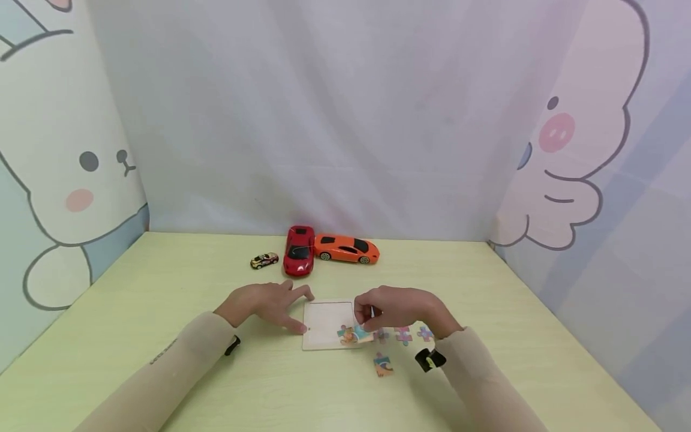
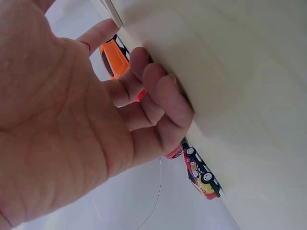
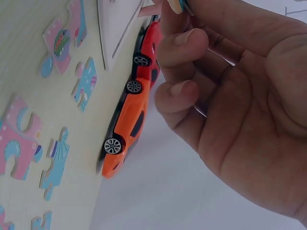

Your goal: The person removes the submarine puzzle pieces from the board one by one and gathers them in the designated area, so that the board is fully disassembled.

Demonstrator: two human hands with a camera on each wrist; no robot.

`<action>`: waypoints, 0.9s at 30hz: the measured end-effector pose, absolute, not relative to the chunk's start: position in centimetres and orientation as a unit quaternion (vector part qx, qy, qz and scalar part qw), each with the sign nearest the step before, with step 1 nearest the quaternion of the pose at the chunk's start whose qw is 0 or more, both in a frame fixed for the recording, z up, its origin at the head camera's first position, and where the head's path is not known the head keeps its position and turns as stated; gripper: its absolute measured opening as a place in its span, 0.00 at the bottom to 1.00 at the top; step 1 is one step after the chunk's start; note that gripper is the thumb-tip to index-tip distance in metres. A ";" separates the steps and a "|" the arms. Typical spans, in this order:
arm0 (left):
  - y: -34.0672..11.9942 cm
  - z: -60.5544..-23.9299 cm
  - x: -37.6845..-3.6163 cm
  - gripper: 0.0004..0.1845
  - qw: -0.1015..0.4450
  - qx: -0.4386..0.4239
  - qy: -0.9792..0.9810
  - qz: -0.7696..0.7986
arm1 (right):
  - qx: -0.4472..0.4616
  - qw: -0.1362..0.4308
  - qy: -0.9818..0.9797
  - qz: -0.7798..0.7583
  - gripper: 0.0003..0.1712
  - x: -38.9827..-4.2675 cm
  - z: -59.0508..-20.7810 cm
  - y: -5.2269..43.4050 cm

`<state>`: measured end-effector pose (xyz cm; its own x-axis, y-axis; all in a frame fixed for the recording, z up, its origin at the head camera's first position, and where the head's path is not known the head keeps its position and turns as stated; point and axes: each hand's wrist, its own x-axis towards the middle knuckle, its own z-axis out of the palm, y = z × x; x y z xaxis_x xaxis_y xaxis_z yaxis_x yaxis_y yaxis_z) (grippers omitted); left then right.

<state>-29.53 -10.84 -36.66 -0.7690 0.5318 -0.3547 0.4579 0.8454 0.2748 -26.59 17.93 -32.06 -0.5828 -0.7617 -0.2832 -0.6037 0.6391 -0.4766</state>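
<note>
The left hand [image 1: 267, 305] presses flat, fingers apart, on the puzzle tray [image 1: 329, 324] on the worktop [image 1: 162, 312], while the right hand [image 1: 396, 309] pinches a puzzle piece [image 3: 176, 5] above it, which could slip out if held loosely.

A light green table [image 1: 162, 312] carries three toy cars near its back edge: a small one [image 1: 264, 260], a red one [image 1: 299, 250] and an orange one [image 1: 346, 248]. Closer to the front lie a puzzle board [image 1: 326, 324] and some loose puzzle pieces [image 1: 382, 363].
</note>
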 end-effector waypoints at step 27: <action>-10.6 -36.5 -29.5 0.35 0.216 0.255 0.938 0.088 | -0.323 0.301 0.885 -0.148 0.10 -24.6 -33.3 24.6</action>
